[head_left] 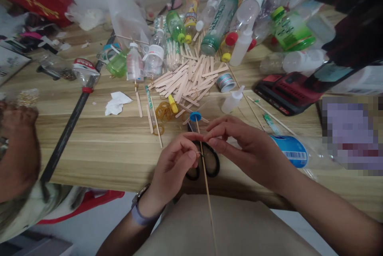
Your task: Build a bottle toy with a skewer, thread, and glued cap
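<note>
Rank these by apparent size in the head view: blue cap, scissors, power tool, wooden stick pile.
1. Power tool, cut off by the frame
2. Wooden stick pile
3. Scissors, partly covered
4. Blue cap

At the surface (pixel 119 150) there, the left hand (pixel 175 164) pinches a thin band (pixel 199 152) beside a stick (pixel 206 178) tipped with a blue cap (pixel 195 116); the right hand (pixel 243 144) curls close by. Scissors (pixel 216 165) lie beneath, craft sticks (pixel 185 80) and bottles (pixel 220 22) beyond.

Table (pixel 113 156): smooth wood. Skewer (pixel 206 184): matt wood. Cap (pixel 195 116): plastic. Near right bottle (pixel 299 153): glossy plastic. Left tissue (pixel 116 103): rumpled paper.
</note>
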Tool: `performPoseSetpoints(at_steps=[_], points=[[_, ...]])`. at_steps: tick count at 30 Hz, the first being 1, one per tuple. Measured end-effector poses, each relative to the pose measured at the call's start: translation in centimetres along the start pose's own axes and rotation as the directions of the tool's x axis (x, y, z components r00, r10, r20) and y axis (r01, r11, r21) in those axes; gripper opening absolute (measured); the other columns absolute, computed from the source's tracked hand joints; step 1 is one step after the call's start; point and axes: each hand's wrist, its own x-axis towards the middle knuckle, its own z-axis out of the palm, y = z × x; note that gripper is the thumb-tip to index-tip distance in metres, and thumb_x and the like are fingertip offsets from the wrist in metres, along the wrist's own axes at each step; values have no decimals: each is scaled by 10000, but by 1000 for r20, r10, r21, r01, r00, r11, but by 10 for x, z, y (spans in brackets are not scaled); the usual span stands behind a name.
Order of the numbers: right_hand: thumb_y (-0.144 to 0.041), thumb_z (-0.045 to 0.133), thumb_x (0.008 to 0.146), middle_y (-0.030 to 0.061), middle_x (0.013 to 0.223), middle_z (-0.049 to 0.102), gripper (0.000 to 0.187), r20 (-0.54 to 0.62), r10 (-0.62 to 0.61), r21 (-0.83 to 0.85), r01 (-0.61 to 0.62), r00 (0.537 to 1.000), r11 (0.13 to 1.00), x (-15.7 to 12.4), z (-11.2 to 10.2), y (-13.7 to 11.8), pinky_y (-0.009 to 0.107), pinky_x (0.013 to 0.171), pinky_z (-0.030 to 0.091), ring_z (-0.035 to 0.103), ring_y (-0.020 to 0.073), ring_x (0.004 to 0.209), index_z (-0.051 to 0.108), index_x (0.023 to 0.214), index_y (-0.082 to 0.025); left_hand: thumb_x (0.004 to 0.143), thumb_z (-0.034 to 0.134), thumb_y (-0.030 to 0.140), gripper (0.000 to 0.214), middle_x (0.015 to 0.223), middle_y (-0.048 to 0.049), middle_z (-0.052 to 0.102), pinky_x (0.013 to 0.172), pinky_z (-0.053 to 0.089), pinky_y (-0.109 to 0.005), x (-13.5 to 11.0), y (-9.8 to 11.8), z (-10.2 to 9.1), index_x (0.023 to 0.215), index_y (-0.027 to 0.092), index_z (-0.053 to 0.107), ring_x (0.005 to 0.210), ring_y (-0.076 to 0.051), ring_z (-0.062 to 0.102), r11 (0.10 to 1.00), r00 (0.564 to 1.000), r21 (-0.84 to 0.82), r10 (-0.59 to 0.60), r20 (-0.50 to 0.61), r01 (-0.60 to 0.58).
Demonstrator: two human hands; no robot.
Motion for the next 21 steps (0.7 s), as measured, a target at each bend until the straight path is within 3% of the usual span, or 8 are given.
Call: performPoseSetpoints(at_steps=[5, 10, 16, 21], points=[[-212, 585, 939, 50, 1037, 693, 159, 12, -41, -51, 41, 999, 998, 2, 0, -1, 350, 895, 530, 651, 203, 1041, 739, 936, -252, 900, 655, 365, 211, 1107, -86, 703, 561, 457, -238, 2, 4, 1, 796, 181, 655, 589, -85, 532, 997, 998, 31, -68, -15, 69], [-175, 554, 948, 50, 1053, 707, 206, 62, -105, -47, 108, 993, 993, 7, 2, -1, 342, 897, 535, 650, 202, 1062, 745, 944, -251, 845, 698, 377, 198, 687, 1, 635, 480, 373, -213, 10, 9, 2, 774, 193, 686, 526, -93, 475, 979, 977, 25, -203, 65, 202], [-156, 551, 940, 54, 1050, 714, 189, 72, -101, -47, 104, 992, 993, 8, 3, 2, 303, 904, 528, 656, 186, 1067, 730, 934, -217, 762, 750, 392, 216, 597, 35, 540, 446, 301, -216, 16, 12, 5, 729, 188, 688, 479, -75, 384, 934, 946, -152, -313, 81, 322], [-221, 553, 951, 71, 1103, 709, 172, 3, -32, -172, 32, 999, 985, 3, 2, 3, 359, 875, 551, 677, 218, 1040, 678, 1069, -224, 709, 789, 389, 258, 745, 15, 589, 436, 276, -204, 17, 12, 6, 685, 181, 640, 480, -44, 388, 894, 941, -297, -327, 84, 337]])
